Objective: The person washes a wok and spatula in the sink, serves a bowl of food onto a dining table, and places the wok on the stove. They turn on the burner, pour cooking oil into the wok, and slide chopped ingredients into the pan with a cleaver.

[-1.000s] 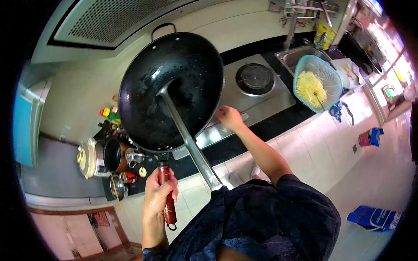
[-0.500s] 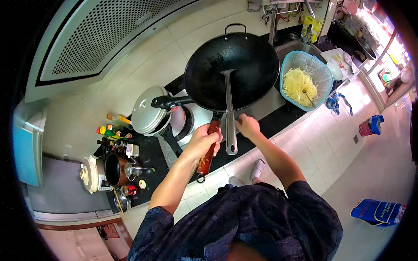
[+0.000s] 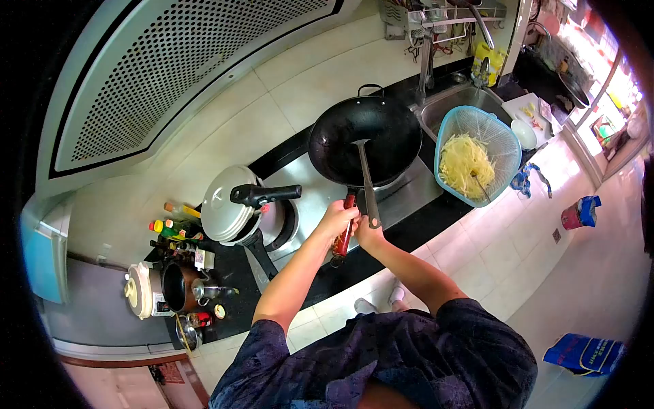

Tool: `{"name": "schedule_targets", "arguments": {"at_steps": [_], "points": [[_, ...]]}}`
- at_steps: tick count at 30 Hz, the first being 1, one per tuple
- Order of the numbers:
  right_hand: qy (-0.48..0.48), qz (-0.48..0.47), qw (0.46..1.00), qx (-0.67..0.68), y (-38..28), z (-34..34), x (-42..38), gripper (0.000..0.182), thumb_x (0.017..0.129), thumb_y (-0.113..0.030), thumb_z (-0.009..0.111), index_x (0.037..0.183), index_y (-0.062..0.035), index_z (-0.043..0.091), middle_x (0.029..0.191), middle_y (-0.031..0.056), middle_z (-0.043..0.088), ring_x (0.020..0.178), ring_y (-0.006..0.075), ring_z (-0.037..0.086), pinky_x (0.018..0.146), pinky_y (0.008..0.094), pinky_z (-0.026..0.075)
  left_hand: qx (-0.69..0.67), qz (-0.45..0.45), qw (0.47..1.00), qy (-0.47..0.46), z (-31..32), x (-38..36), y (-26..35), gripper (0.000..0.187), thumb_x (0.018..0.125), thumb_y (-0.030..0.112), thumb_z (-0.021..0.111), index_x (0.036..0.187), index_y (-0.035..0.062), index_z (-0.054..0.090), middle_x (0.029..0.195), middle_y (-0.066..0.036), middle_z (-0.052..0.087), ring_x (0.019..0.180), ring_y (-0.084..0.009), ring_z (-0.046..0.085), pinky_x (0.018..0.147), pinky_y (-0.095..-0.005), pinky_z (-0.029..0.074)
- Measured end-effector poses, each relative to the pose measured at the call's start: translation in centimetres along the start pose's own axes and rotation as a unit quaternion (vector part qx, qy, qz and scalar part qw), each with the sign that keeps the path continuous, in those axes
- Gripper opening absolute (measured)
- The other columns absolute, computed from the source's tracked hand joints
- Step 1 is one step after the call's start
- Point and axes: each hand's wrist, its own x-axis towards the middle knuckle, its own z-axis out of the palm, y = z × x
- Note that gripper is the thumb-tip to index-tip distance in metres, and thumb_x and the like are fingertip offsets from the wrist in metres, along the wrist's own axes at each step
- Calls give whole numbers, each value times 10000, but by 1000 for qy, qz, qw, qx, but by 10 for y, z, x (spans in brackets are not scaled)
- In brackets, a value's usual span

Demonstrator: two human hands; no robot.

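My left hand (image 3: 338, 221) is wrapped round the red-brown handle (image 3: 346, 235) of a large black wok (image 3: 398, 133). The wok sits over the right part of the steel stove (image 3: 313, 217). A long metal spatula (image 3: 368, 178) lies with its head inside the wok and its handle sticking out over the front rim. Close beside the wok handle, my right hand (image 3: 370, 236) is at the stove's front edge, under the end of the spatula; its fingers are mostly hidden.
A blue basket (image 3: 504, 136) of pale shreds (image 3: 466, 163) stands by the sink (image 3: 453, 102). On the left are a lidded pressure cooker (image 3: 228, 198), bottles (image 3: 167, 230), a brown pot (image 3: 178, 286) and a rice cooker (image 3: 138, 290). The range hood (image 3: 170, 75) hangs at upper left.
The wok has gone lower and away from me, down onto the stove, with my left hand still on its handle. My right hand has moved left, closer to the wok handle.
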Motion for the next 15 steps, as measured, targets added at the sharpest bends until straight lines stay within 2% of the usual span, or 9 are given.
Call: {"name": "schedule_targets", "arguments": {"at_steps": [1,2,4,8,10,15], "points": [[36,-19,999,-14,-6,-4,-3,137,854,-202,602,856,-66,592,787,108,664,801,292,674,670,400,516,0,-1,1000,-1,1,6,-2,73,844,113,551,823,44,539,682,-47,570,505,-131,538,448,-282,452],[12,-17,999,-31,-5,-7,1,95,850,-159,587,884,-74,615,804,119,661,830,301,667,700,406,525,-5,5,1000,-4,2,9,-5,80,842,112,549,813,38,541,669,-56,575,500,-139,540,448,-285,447],[3,-57,993,-107,5,1,4,106,849,-160,584,919,-90,622,861,134,653,847,308,660,726,412,531,6,1,1000,-9,5,13,-7,87,840,116,552,812,35,542,659,-61,573,500,-144,542,448,-285,442],[-101,-103,958,-246,15,2,9,254,845,-181,570,1086,-98,576,1081,128,594,994,306,597,869,413,487,-22,16,1000,8,12,25,-17,113,771,122,574,726,24,538,601,-76,564,462,-173,536,437,-320,442],[-112,-117,963,-216,65,36,24,332,860,-198,547,1174,-89,548,1169,156,545,1063,327,560,911,439,469,-11,29,999,19,15,29,-20,126,765,127,581,723,18,533,601,-79,563,470,-173,544,438,-323,440],[-80,-166,960,-209,91,47,25,376,819,-233,607,1159,-83,544,1161,177,535,997,359,561,884,455,485,4,41,999,35,17,31,-28,153,749,142,599,726,9,527,599,-88,560,485,-183,560,441,-333,437]]}}
